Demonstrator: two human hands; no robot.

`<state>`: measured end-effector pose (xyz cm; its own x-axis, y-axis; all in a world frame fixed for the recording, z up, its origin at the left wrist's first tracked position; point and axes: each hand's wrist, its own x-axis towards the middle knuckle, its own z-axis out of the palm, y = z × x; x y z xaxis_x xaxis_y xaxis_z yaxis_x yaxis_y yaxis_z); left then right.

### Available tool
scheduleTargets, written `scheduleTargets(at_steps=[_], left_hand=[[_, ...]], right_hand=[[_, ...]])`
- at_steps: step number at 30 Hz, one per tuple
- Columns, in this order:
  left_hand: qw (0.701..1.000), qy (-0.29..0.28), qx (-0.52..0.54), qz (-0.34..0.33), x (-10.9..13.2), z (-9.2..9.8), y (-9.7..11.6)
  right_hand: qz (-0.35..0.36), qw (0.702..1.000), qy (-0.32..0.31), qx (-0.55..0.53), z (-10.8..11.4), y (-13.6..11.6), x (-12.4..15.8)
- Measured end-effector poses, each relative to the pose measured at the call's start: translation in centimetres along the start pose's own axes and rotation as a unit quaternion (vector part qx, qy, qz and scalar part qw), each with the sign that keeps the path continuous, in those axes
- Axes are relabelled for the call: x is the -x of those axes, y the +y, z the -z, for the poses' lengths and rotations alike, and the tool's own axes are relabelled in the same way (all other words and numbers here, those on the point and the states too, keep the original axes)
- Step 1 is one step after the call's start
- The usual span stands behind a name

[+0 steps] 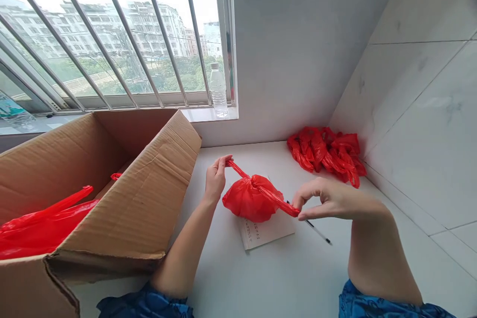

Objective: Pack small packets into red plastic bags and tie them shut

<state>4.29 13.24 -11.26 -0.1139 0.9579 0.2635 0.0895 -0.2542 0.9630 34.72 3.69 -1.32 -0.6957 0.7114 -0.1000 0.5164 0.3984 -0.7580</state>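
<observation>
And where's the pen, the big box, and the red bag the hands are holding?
Pen (318,231): head view, on its barrel.
Box (145,194): head view, on its right side.
Held bag (250,202): head view, on its bulging body.

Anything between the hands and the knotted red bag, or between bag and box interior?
Left hand and right hand hold the red bag, nothing visible between. Into the cardboard box: left forearm and the box's right wall intervene.

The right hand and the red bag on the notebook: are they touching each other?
Touching. The head view shows the right hand pinching the end of the red bag's handle.
</observation>
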Motion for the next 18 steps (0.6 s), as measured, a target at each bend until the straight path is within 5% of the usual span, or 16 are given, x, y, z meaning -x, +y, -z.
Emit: scheduleTargets(at_steps=[2,7,13,16,18], left_hand=[[0.999,-0.007,0.023,0.023,0.8,0.3,0.1],[0.983,-0.116,-0.089,0.112,4.3,1.6,0.0],[0.895,-0.314,-0.284,-0.140,8.9,1.3,1.3],[0.878,-0.313,-0.302,-0.201,9.2,0.6,0.8],[0.913,-0.253,-0.276,-0.163,8.6,0.3,-0.3]], right_hand=[[-0.007,0.999,-0.010,-0.042,0.3,1.3,-0.4],[-0.112,0.978,0.149,0.096,-3.6,5.1,-2.2],[0.031,0.971,0.093,0.220,-10.2,4.9,-4.7],[0.082,0.958,0.153,0.229,-11.3,5.1,-5.2],[0.094,0.943,0.226,0.225,-11.6,5.6,-5.2]])
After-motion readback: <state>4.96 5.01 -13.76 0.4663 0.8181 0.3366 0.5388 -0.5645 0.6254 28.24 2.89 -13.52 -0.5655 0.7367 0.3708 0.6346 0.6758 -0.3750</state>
